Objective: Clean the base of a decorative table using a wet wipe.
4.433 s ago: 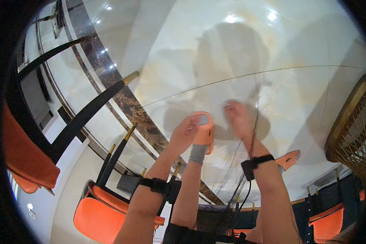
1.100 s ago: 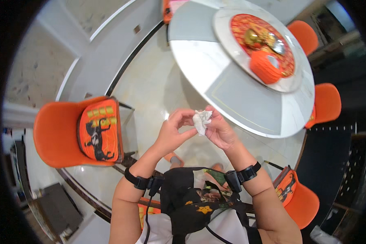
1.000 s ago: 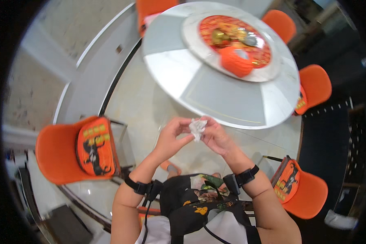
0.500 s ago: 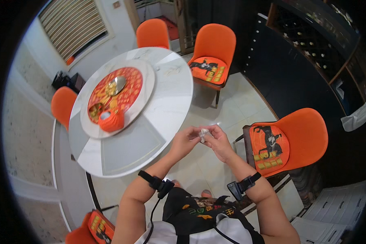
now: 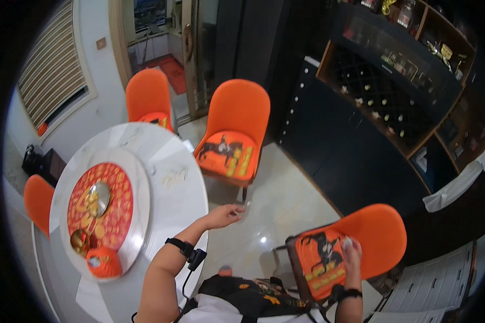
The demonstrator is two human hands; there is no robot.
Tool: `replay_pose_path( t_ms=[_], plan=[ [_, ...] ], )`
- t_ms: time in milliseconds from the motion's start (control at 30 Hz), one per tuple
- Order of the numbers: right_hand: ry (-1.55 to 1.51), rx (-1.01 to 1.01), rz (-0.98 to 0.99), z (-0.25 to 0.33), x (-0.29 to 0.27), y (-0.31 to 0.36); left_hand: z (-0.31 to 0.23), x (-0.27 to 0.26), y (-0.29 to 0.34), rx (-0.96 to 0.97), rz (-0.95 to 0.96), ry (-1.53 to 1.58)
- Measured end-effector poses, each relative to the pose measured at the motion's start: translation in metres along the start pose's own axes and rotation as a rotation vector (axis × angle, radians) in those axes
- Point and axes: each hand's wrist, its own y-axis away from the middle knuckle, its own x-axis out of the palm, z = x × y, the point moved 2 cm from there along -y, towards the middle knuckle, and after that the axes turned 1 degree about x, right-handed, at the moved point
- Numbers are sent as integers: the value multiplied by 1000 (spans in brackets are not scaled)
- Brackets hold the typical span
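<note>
My left hand reaches out past the right edge of the round table, over the tiled floor. Its fingers are pinched, and a small, pale, see-through scrap shows at their tips, too blurred to name. Out to the right, my right hand is above the near orange chair, beside its patterned seat cushion. The fingers are closed on a small crumpled white wad, which looks like paper or tissue. Both wrists wear black straps.
The marble-topped table carries a turntable with a silver dish, a gold bowl and an orange tissue holder. Another orange chair stands ahead. A dark cabinet lines the right side.
My hands were together around the crumpled white wad and have parted. The right hand has carried the wad rightward to the near chair. The view has shifted up and to the right.
</note>
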Motion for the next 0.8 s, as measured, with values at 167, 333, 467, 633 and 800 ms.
replay_pose_path(
  t_ms=[167,333,467,633,800],
  plan=[
    [-168,25,-271,13,-37,-32,36,-33,-121,-33,48,24],
    [-232,19,-201,-2,-8,-169,42,-39,-244,-98,103,145],
    [-307,130,-44,-4,49,-324,41,-78,-324,-179,73,63],
    [-15,135,153,74,198,-467,49,-178,-405,-102,-109,-293],
    [73,144,309,98,266,-526,25,-240,-521,-154,-211,-330]
  ],
)
